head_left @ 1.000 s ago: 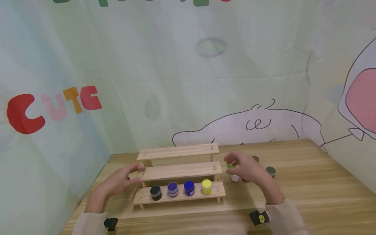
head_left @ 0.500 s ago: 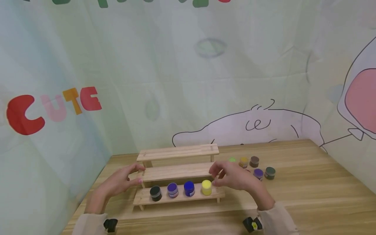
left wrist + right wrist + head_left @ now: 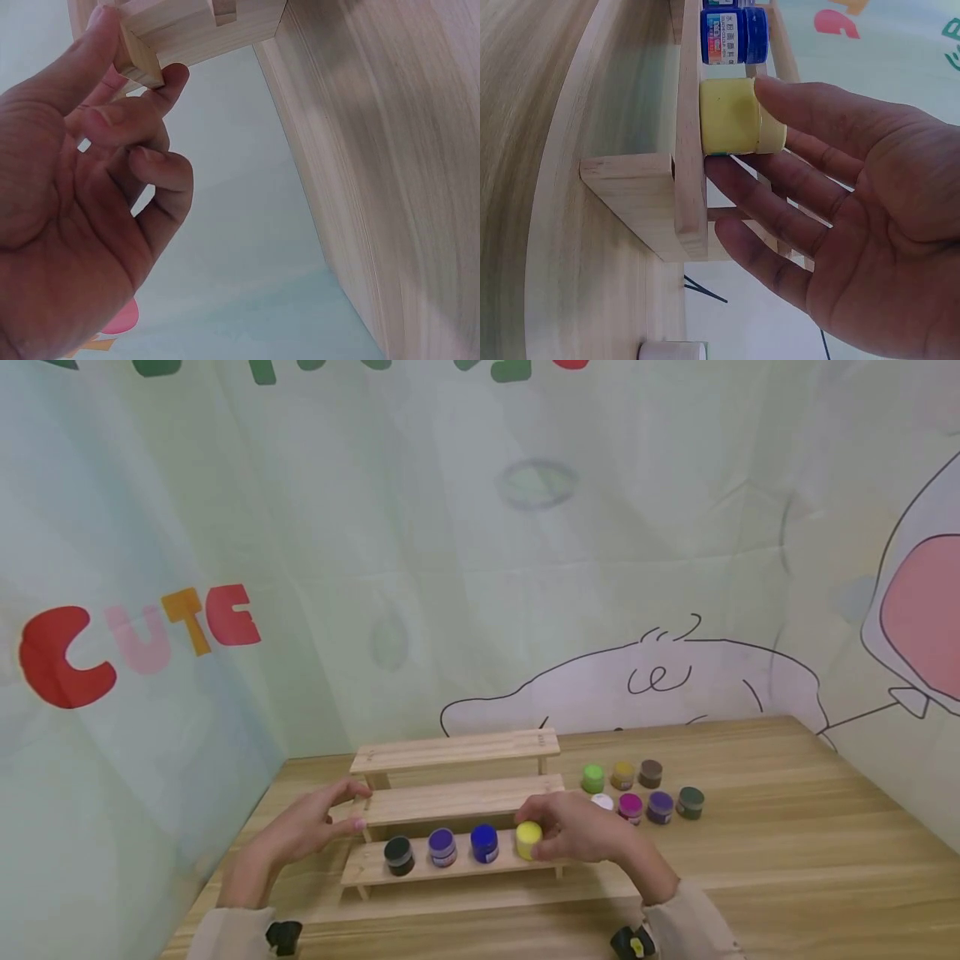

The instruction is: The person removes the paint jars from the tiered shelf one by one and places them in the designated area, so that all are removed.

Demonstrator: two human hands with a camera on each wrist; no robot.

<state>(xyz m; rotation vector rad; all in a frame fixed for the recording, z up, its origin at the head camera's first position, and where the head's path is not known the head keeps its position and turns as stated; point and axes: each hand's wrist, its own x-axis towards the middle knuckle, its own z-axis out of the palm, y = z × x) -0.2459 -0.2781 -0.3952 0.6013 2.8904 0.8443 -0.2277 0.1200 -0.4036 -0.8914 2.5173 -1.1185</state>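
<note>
A three-step wooden rack [image 3: 457, 802] stands on the table. Its lowest step carries a black paint jar [image 3: 399, 856], a purple paint jar [image 3: 442, 847], a blue paint jar [image 3: 484, 843] and a yellow paint jar [image 3: 528, 837]. My right hand [image 3: 585, 828] grips the yellow jar, which sits on the step at the right; in the right wrist view the thumb lies on the jar's lid [image 3: 771, 129] and fingers reach along its side. At the rack's left end my left hand [image 3: 303, 818] pinches the end of a wooden step [image 3: 142, 64] between thumb and fingers.
Right of the rack, several paint jars stand on the table [image 3: 787, 852] in two rows, among them a light green jar [image 3: 593, 778], a magenta jar [image 3: 630, 808] and a dark green jar [image 3: 691, 802]. A printed cloth [image 3: 322, 610] hangs behind and at the left.
My right hand has come from the loose jars at the right, over to the rack's lowest step, and now grips the yellow jar. The left hand has stayed at the rack's left end.
</note>
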